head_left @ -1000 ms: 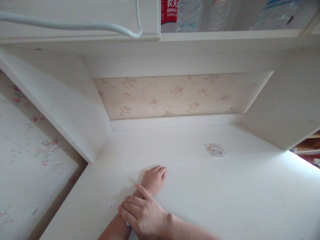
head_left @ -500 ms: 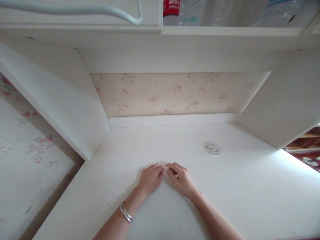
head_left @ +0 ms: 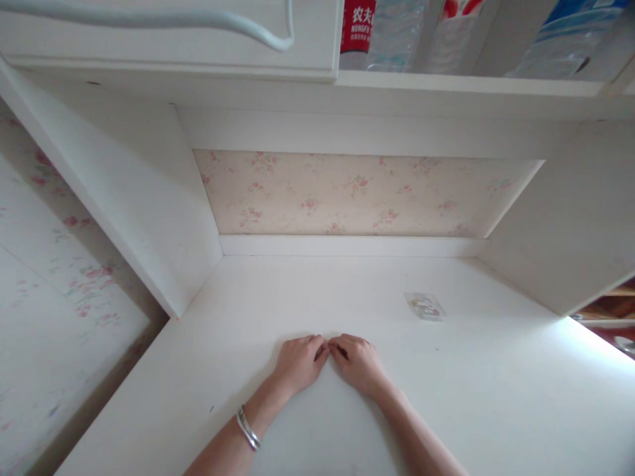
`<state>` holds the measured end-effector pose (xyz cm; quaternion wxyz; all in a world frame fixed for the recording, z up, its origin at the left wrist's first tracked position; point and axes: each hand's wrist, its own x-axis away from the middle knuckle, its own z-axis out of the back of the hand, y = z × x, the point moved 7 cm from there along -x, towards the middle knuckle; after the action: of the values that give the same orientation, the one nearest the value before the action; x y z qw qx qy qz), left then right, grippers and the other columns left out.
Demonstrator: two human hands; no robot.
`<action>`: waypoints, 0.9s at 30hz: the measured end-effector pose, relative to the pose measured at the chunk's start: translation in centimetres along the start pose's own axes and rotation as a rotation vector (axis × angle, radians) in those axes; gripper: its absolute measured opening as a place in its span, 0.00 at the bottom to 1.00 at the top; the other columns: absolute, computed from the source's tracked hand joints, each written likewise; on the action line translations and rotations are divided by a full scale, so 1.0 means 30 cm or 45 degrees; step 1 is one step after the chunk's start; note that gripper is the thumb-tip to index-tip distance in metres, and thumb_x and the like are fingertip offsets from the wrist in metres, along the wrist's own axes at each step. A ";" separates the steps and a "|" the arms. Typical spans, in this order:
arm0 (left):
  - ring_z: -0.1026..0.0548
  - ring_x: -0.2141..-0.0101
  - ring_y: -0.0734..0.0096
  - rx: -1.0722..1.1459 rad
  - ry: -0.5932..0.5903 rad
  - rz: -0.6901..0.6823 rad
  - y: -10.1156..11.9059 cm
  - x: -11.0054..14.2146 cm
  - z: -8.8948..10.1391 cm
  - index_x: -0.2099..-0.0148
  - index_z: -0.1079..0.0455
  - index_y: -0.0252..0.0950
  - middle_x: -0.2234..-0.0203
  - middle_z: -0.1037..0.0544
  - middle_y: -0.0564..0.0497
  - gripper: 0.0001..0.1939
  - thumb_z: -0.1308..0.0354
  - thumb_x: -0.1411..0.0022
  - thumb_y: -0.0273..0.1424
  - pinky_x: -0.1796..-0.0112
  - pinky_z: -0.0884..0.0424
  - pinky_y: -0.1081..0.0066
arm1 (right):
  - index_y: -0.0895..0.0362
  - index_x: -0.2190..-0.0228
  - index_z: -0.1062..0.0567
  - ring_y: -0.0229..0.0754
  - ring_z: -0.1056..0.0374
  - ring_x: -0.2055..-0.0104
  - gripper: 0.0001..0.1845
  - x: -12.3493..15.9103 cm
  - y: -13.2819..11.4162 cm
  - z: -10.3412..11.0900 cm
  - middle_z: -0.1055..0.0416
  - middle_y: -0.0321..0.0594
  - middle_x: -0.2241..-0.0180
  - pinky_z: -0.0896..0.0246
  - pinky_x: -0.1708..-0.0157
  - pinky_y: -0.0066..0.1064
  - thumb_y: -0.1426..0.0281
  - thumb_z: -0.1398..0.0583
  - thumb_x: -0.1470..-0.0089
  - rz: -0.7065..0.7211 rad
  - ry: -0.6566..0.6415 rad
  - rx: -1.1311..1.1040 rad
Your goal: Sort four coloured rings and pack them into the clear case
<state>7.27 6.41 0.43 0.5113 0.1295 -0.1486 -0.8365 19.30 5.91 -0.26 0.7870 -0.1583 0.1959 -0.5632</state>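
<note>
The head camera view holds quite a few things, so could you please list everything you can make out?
Desk: one, white, across the lower half
Clear packet: one, transparent, on the desk, right of the hands; contents unclear
Floral wallpaper: two areas, pale with pink, behind the desk and far left
Side panels: two, white, left and right
Cupboard door: one, white, upper left
Cord: one, white, before the door
Bottles: several, clear with red or blue, upper right shelf
Bracelet: one, silver, left wrist
Left hand: one, bare, desk's middle
Right hand: one, bare, beside it
</note>
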 end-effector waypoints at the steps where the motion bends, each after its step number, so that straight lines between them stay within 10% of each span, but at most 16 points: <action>1: 0.26 0.64 0.69 -0.002 -0.003 0.000 -0.001 -0.001 -0.001 0.61 0.33 0.42 0.65 0.23 0.54 0.13 0.57 0.34 0.40 0.66 0.37 0.72 | 0.51 0.65 0.24 0.38 0.32 0.63 0.16 0.000 0.001 -0.001 0.26 0.36 0.67 0.47 0.64 0.25 0.66 0.51 0.41 0.001 0.001 0.009; 27: 0.26 0.63 0.69 -0.080 -0.021 0.016 0.000 0.008 0.001 0.60 0.32 0.42 0.65 0.23 0.53 0.12 0.56 0.34 0.38 0.64 0.36 0.72 | 0.53 0.65 0.23 0.38 0.31 0.62 0.14 -0.019 0.031 0.001 0.25 0.37 0.65 0.44 0.62 0.26 0.67 0.49 0.43 -0.076 0.058 -0.141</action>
<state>7.13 6.20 0.44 0.5192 0.1055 -0.1273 -0.8385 19.94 6.75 -0.59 0.7552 -0.1945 0.2399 -0.5782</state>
